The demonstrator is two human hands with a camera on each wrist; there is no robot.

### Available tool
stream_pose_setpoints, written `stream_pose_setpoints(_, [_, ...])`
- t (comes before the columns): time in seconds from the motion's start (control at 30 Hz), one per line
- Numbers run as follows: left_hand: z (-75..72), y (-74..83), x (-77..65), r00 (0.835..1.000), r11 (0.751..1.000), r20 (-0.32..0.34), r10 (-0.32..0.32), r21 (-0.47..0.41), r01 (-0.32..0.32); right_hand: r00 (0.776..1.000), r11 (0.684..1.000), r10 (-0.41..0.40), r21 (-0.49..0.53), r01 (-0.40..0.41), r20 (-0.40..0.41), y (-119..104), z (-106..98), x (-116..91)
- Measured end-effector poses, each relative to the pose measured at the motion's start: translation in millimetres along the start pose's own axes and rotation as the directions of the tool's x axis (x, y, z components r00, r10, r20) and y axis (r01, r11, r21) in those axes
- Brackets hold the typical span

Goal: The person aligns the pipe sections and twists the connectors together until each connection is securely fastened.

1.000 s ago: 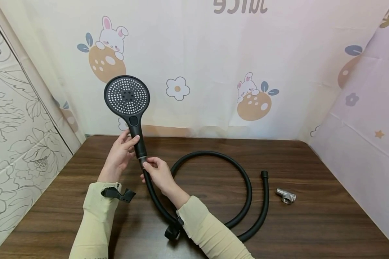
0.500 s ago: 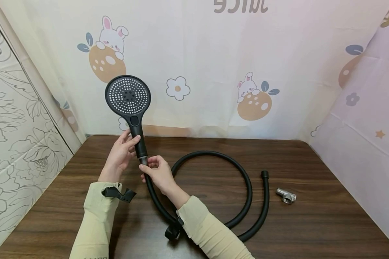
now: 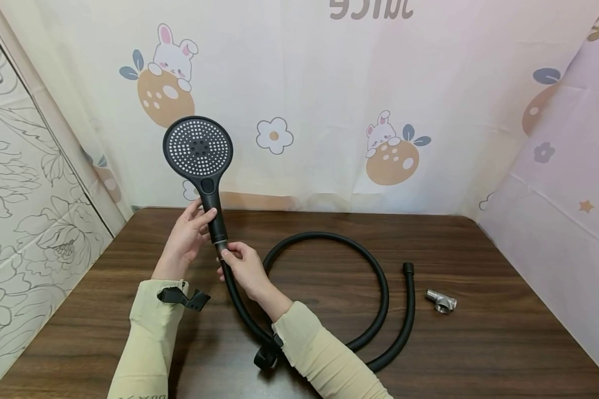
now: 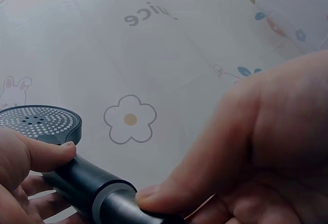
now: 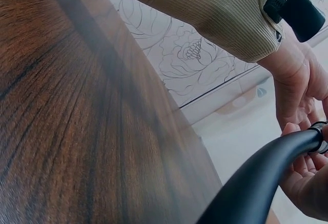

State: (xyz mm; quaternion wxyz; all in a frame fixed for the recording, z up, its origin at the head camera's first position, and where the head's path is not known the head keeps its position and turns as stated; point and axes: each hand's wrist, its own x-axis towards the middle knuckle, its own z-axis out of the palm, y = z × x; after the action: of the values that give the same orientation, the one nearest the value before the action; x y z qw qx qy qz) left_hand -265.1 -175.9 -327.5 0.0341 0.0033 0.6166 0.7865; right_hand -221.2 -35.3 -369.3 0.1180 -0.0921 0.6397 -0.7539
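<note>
A black shower head (image 3: 198, 147) with pale nozzle dots stands upright over the table's left side. My left hand (image 3: 182, 238) grips its handle, thumb laid across the front. Just below, my right hand (image 3: 244, 269) pinches the connector (image 3: 221, 246) where the black hose (image 3: 385, 293) meets the handle. The left wrist view shows a grey ring at the handle's end (image 4: 110, 196), with the right thumb (image 4: 174, 190) pressing on the connector. From there the hose bends down and loops over the tabletop, partly hidden behind the right forearm.
The loose hose end (image 3: 407, 270) lies on the right part of the wooden table (image 3: 499, 332). Beside it is a small chrome tee fitting (image 3: 441, 302). A printed curtain (image 3: 319, 166) hangs behind the table's back edge. A black strap (image 3: 183, 299) sticks out from the left cuff.
The right thumb shifts down and back up on the connector, as if turning it. The shower head and left hand stay almost in place.
</note>
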Motion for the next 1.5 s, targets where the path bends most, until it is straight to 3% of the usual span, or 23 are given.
stream_pose_setpoints(0.8, [0.5, 0.0, -0.4, 1.0, 1.0, 0.002, 0.005, 0.006, -0.005, 0.998, 0.999, -0.032, -0.014, 0.031, -0.059, 6.6, -0.6, 2.6])
stream_pose_setpoints(1.27, [0.7, -1.4, -0.5, 1.0, 1.0, 0.0, 0.003, -0.001, -0.003, 0.999, 0.996, -0.051, -0.075, 0.051, -0.001, 5.9, 0.4, 0.2])
stream_pose_setpoints(1.5, [0.6, -2.0, -0.4, 1.0, 1.0, -0.003, 0.004, -0.014, -0.004, 0.999, 0.998, -0.052, -0.024, 0.053, 0.006, 7.0, 0.1, 1.4])
